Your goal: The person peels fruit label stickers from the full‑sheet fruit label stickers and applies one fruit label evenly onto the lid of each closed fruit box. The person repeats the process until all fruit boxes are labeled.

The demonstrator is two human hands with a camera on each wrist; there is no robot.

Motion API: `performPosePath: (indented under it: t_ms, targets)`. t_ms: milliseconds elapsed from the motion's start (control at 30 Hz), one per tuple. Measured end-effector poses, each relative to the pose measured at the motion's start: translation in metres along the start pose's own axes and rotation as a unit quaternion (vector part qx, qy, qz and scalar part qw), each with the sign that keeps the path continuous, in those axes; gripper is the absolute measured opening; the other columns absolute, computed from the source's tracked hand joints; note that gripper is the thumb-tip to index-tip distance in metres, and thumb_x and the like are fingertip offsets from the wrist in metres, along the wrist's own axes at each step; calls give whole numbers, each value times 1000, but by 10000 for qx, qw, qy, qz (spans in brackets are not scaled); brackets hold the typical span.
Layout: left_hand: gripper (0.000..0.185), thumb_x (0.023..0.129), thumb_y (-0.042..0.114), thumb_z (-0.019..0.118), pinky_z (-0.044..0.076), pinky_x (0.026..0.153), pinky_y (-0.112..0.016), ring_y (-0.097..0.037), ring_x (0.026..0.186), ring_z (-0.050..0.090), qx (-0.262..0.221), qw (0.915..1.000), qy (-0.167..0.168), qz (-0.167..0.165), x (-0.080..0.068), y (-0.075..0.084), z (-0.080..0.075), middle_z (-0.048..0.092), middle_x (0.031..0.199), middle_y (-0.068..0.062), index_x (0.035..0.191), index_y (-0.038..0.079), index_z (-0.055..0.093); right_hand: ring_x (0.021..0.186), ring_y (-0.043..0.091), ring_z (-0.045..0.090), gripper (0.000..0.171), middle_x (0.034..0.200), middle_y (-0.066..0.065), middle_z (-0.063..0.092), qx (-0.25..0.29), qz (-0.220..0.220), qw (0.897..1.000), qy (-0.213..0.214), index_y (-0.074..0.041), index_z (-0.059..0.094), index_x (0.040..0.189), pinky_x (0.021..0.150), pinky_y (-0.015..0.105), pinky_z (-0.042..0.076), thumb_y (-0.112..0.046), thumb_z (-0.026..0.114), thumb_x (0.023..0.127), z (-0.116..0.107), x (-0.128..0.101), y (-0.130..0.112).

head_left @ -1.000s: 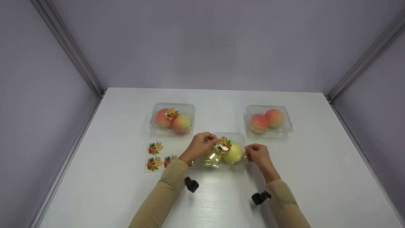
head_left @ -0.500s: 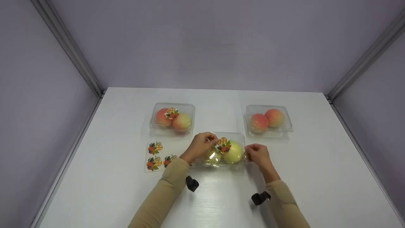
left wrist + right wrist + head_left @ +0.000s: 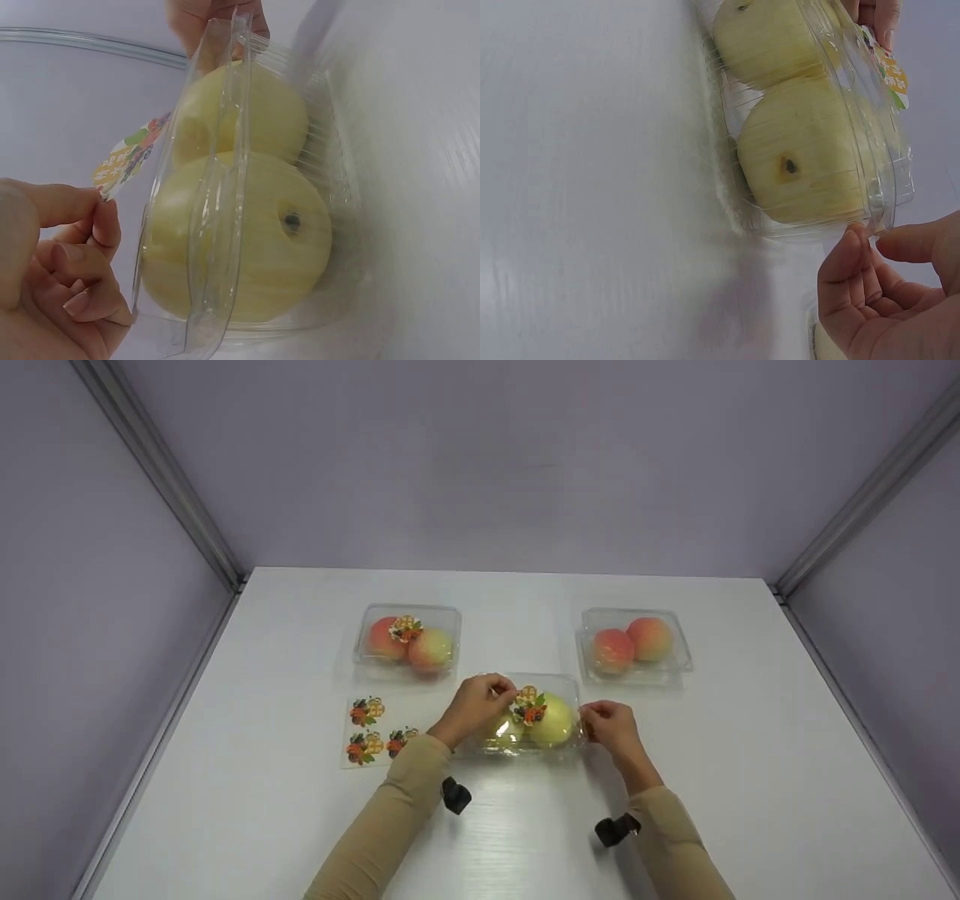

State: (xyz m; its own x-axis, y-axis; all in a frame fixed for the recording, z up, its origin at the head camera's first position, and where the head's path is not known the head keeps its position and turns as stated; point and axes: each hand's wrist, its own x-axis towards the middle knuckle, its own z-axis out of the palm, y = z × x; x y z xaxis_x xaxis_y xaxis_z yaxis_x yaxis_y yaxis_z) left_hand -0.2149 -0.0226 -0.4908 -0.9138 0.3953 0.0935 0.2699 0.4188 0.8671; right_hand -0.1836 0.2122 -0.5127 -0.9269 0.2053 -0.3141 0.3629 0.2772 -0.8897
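A clear plastic clamshell box (image 3: 562, 684) with two yellow-green pears (image 3: 255, 232) inside stands at the middle of the table, its lid down. My left hand (image 3: 478, 705) pinches the edge of a colourful fruit sticker (image 3: 129, 159) between thumb and forefinger. In the left wrist view the sticker tilts up from the lid, its far edge close to the plastic. At the box's right side, my right hand (image 3: 611, 725) pinches the rim between thumb and forefinger (image 3: 841, 259). The left forearm covers part of the sticker sheet (image 3: 352, 761).
Behind, on the left, sits a clamshell box (image 3: 450, 619) of two peach-like fruits with a sticker (image 3: 406, 628) on its lid. A similar box (image 3: 679, 641) without a sticker stands back right. Several fruit stickers (image 3: 365, 748) remain on the sheet.
The sticker over the lid has tipped slightly, and the bright glare on it is gone. Both hands stay almost in place.
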Motion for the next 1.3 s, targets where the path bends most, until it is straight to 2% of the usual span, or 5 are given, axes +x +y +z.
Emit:
performPosePath:
  t_ms: [233,567,900,1300]
  targets:
    - [14,94,12,60,50,79,-27,-19,85,62,92,9999,65,72,0,1,0,70,95,-16,94,0,68,59,3,52,25,67,-6,56,44,-146,9999,28,15,61,107,54,15,48,-5,53,95,0,0,1]
    - [14,94,14,60,48,75,-25,-12,77,56,280,9994,181,12,4,-1,2,70,92,-14,94,2,68,61,4,52,26,68,-4,55,29,-96,9999,3,14,61,109,55,17,48,-6,52,95,0,0,0]
    - [15,93,16,61,51,76,-28,-19,81,62,524,9983,236,35,2,-1,4,71,92,-13,93,3,69,62,4,52,26,70,-4,56,29,3,10000,3,14,60,110,56,17,49,-7,53,95,0,-1,0]
    - [13,89,16,65,49,76,-27,-18,82,62,875,9957,311,-6,0,0,8,71,88,-9,92,4,69,63,4,51,25,69,-5,55,-64,45,9999,67,12,62,108,56,17,48,-8,54,94,1,1,2]
